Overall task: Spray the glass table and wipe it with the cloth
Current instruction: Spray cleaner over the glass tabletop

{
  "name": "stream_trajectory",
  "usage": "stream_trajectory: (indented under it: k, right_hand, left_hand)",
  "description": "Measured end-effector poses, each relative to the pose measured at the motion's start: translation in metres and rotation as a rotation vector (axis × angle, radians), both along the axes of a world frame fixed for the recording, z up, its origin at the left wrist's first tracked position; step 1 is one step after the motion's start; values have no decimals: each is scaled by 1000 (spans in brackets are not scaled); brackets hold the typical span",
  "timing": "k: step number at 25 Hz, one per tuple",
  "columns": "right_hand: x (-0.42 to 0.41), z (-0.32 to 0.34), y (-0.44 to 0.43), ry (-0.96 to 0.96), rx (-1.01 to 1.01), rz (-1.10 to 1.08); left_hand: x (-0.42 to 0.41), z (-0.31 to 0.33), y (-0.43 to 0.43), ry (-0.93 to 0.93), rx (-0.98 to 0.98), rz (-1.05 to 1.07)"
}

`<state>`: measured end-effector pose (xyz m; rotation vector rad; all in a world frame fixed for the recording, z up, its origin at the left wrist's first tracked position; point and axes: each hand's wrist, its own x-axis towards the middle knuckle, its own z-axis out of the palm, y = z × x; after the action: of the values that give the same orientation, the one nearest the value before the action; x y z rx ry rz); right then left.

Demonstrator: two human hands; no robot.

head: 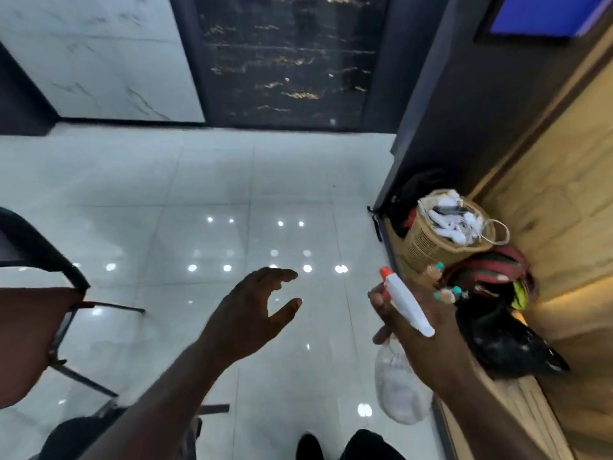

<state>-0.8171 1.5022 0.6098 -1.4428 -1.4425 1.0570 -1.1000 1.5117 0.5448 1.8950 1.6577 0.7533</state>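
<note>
White spray bottle (403,310) is hanging loosely in the right hand (421,323) with fingers spread; it could slip. Left hand (252,313) is reaching, empty. Glass table and cloth are not appearing.

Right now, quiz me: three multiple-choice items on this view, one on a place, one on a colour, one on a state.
1. Where does the woven basket stand?
A. on the wooden ledge at right
B. on the tiled floor, centre
C. on the chair

2. What colour is the spray bottle's nozzle tip?
A. blue
B. orange-red
C. green

3. What is the left hand doing?
A. clamping a cloth
B. gripping the bottle
C. open, holding nothing

Answers: 1 A, it sits on the wooden ledge beside dark bags; 2 B, an orange-red tip tops the white head; 3 C, fingers spread over the floor, while the right hand holds the bottle.
</note>
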Motion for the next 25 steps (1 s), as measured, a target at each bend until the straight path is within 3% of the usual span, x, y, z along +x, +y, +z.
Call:
stream_trajectory:
  k: [6, 12, 17, 25]
  right_hand:
    - [-108, -24, 180, 3, -78, 328]
    - [-281, -21, 308, 9, -86, 894]
    - [-449, -11, 317, 13, -87, 1392]
    - [-645, -17, 256, -39, -104, 1830]
  left_hand:
    - [-106, -16, 72, 54, -70, 322]
    - [-209, 12, 78, 88, -127, 779]
    - [-263, 30, 15, 55, -118, 1266]
    - [-333, -15, -48, -83, -69, 1727]
